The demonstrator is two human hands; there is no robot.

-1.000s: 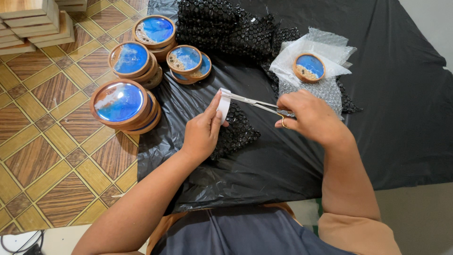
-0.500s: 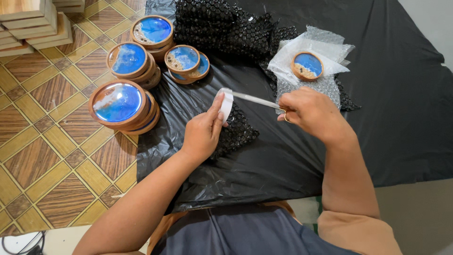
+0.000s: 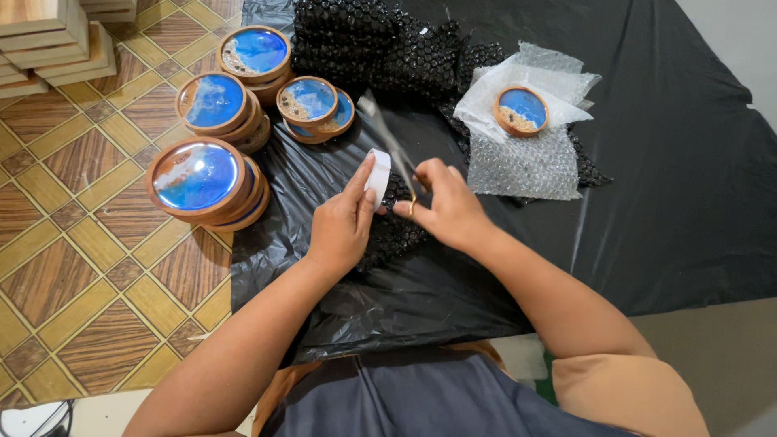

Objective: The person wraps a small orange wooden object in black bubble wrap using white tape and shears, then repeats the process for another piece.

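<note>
A: Where is the tape roll (image 3: 378,176) held?

B: In the left hand (image 3: 344,220), pinched by the rim, over the black sheet (image 3: 664,202). Scissors (image 3: 391,144) are gripped in the closed right hand (image 3: 447,202), blades pointing to 11 o'clock.

A: Handling?

B: Roll judged light, stiff, sticky at the free end; best held by the rim. Coaster stacks (image 3: 212,146) sit at 10 o'clock.

The tape roll (image 3: 378,176) is small, white and ring-shaped, standing on edge with its flat side facing about three o'clock, pinched at its rim by the left hand (image 3: 344,222) above black bubble wrap. The scissors (image 3: 388,142) are slim and silvery, blurred, with gold finger loops in the right hand (image 3: 447,202). Their blades point toward eleven o'clock, just beside the roll.
</note>
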